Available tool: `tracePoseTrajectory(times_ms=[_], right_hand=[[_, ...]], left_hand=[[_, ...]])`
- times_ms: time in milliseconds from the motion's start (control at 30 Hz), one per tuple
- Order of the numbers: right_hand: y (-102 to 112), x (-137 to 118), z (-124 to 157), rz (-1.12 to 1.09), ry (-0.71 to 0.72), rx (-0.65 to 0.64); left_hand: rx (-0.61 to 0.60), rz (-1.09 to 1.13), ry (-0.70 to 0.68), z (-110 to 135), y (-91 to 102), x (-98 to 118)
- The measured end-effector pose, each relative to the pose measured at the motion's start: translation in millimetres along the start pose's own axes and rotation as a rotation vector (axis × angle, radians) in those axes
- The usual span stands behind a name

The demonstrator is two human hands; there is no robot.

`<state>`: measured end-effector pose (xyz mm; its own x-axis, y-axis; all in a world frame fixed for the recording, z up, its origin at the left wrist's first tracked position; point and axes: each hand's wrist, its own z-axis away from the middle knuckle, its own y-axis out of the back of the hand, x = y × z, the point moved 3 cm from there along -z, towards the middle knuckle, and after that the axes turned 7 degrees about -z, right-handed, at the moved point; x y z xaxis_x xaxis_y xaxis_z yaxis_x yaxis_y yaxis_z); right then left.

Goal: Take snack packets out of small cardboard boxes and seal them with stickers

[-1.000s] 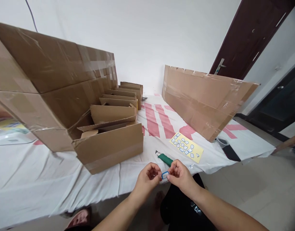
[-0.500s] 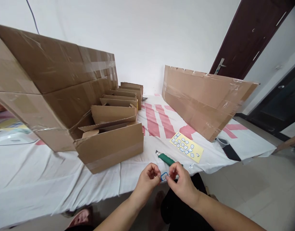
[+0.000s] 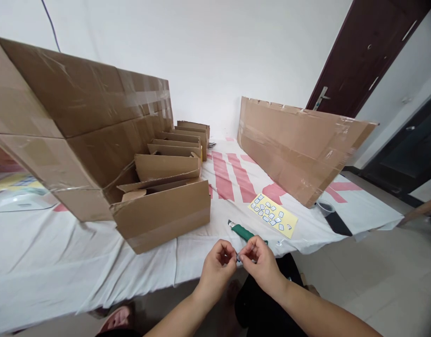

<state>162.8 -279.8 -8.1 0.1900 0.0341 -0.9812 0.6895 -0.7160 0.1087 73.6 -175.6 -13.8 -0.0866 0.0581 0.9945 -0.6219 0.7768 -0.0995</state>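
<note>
Both my hands meet over the table's front edge, fingers pinched. Between the fingertips of my left hand (image 3: pixel 220 261) and my right hand (image 3: pixel 259 258) is a small blue-edged piece (image 3: pixel 238 258), mostly covered by the fingers. Just beyond my right hand lies a green utility knife (image 3: pixel 241 231), blade end pointing away to the left. To the right of the knife, a yellow sheet (image 3: pixel 288 228) lies flat, bearing several small white rectangles with dark outlines.
A cardboard box (image 3: pixel 166 217) and a row of cardboard dividers stand at left beside a tall cardboard wall (image 3: pixel 106 107). Another cardboard panel (image 3: pixel 300 145) stands at right. Near it are a clear cup (image 3: pixel 325 206) and a black flat object (image 3: pixel 338 223). White cloth (image 3: pixel 138 271) covers the table.
My hands have drawn closer together, and the small blue-edged piece is now mostly hidden between the fingertips. Its white face showed before. The knife and yellow sheet stay in place.
</note>
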Motion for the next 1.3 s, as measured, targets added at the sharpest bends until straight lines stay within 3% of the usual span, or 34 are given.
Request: tracePoseTrajectory(times_ms=[133, 233, 433, 533, 633, 800, 900, 1000, 1067, 1167, 1300], right_hand=[[6, 6, -4, 0.006, -0.012, -0.003], [30, 12, -17, 0.203, 0.03, 0.066], [138, 15, -65, 0.542, 0.078, 0.32], [182, 16, -82, 0.709, 0.068, 0.331], [199, 24, -86, 0.815, 0.03, 0.246], [204, 32, -81, 0.85, -0.018, 0.114], [204, 23, -79, 0.809, 0.003, 0.111], [184, 6, -74, 0.73, 0.08, 0.159], [155, -6, -67, 0.651, 0.137, 0.131], [96, -21, -49, 0.517, 0.181, -0.018], [29, -24, -29, 0.126, 0.018, -0.289]], left_hand=[[0.039, 0.043, 0.056, -4, 0.0, -5], [0.049, 0.073, 0.071, -9, 3.9, -7], [0.098, 0.11, 0.096, -16, 14.5, -11], [0.06, 0.111, 0.117, -17, 11.3, -17], [0.029, 0.11, 0.138, -17, 6.3, -24], [-0.006, 0.103, 0.147, -19, 4.0, -33], [-0.004, 0.101, 0.155, -19, 4.8, -31], [-0.014, 0.117, 0.178, -17, 3.5, -24], [-0.029, 0.12, 0.19, -15, 1.4, -18], [-0.055, 0.112, 0.178, -14, -1.7, -12], [-0.101, 0.053, 0.098, -11, -3.3, -13]])
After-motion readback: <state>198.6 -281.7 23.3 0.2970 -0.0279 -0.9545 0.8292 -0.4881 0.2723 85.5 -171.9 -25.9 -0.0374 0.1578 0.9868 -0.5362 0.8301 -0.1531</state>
